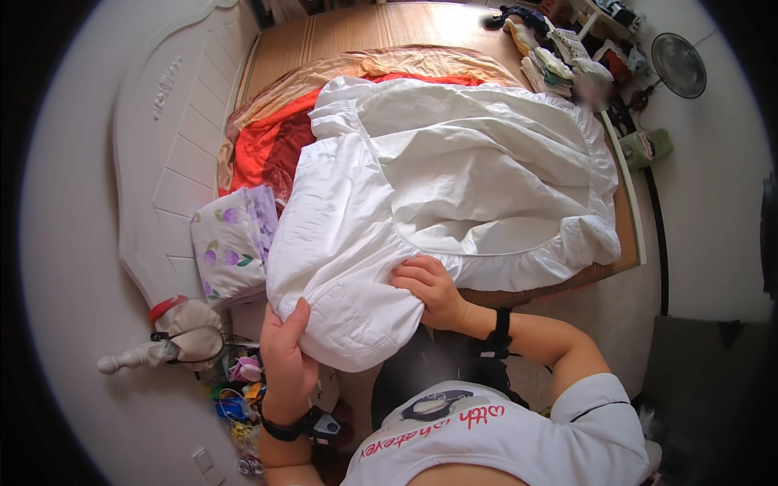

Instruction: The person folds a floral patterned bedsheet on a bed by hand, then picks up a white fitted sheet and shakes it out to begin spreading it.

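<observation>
A white fitted sheet (480, 164) with a gathered elastic edge lies spread, underside up, over the bed. Its near left corner is lifted off the bed's edge towards my body. My left hand (290, 340) grips the left side of that corner, thumb on top and fingers hidden beneath the cloth. On the other side, my right hand (430, 288) holds the cloth close to the elastic edge, its fingers curled over it. Between my hands the quilted corner pocket (352, 322) hangs in a rounded shape.
Beside the white headboard (188, 121) lies folded purple floral fabric (228, 243). Red patterned bedding (267, 146) shows under the sheet, on a woven mat (352, 30). Folded clothes (550, 67) pile up at the far right, near a fan (679, 65). Assorted items (240, 407) crowd the lower left.
</observation>
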`<state>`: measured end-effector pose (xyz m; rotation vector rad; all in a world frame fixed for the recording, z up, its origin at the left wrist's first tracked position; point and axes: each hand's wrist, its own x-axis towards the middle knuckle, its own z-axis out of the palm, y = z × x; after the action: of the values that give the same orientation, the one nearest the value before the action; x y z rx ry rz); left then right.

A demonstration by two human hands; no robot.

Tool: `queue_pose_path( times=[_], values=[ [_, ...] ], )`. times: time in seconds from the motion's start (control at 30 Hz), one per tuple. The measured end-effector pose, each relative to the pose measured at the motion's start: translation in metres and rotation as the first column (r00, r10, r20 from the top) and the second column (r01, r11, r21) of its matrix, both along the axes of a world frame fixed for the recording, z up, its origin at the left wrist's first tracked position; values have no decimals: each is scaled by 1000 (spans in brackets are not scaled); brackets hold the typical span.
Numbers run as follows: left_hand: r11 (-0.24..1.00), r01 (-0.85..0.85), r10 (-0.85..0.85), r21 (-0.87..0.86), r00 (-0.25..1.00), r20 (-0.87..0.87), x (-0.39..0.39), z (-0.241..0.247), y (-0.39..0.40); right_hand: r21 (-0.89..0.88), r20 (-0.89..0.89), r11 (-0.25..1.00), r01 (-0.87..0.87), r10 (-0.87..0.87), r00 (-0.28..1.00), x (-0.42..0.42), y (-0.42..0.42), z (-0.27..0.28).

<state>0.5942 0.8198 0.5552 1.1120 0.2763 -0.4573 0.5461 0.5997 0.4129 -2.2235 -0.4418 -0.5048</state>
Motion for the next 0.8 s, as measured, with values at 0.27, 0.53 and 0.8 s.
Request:
queue_pose_path(
  times=[0.27, 0.53, 0.8],
  values=[
    [895, 75, -235, 441, 918, 320, -19, 11, 60, 639, -577, 763, -96, 558, 596, -44, -8, 87],
    [922, 167, -299, 350, 881, 366, -66, -58, 57, 612, -767, 768, 187, 520, 375, -86, 11, 92],
    [614, -174, -762, 770, 126, 635, -98, -57, 10, 455, -756, 882, -124, 456, 469, -93, 16, 114]
  ],
)
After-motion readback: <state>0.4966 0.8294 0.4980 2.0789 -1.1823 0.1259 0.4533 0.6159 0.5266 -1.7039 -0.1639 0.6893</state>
